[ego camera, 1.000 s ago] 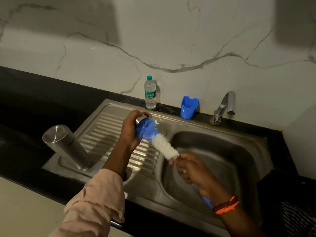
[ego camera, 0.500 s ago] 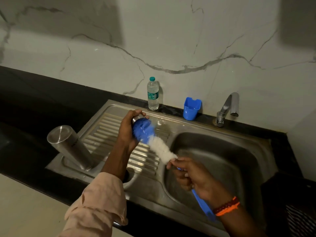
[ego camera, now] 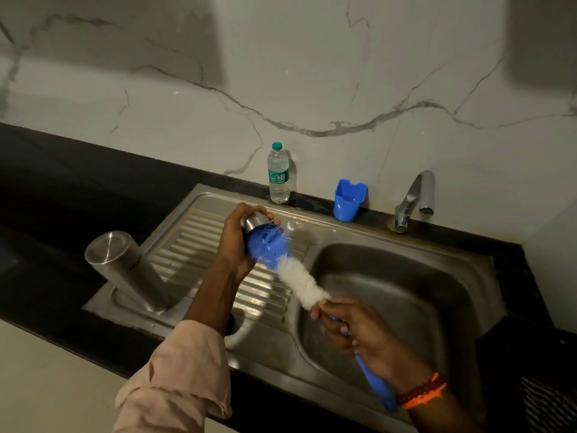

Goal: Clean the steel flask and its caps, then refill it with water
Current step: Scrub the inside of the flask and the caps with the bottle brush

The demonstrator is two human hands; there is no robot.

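one cap (ego camera: 254, 220) within left fingers (ego camera: 268, 217)

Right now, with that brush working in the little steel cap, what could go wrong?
The steel cap is pinched only at its end by the left hand, so a hard push from the brush could knock it into the sink basin. The steel flask stands upside down on the ribbed drainboard beside the left forearm; a bump might tip it.

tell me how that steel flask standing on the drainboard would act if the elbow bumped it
The steel flask is tall and narrow, standing upside down on the ridged drainboard, so it would probably tip easily. Being round and smooth, it would likely roll, and may be slippery if wet.
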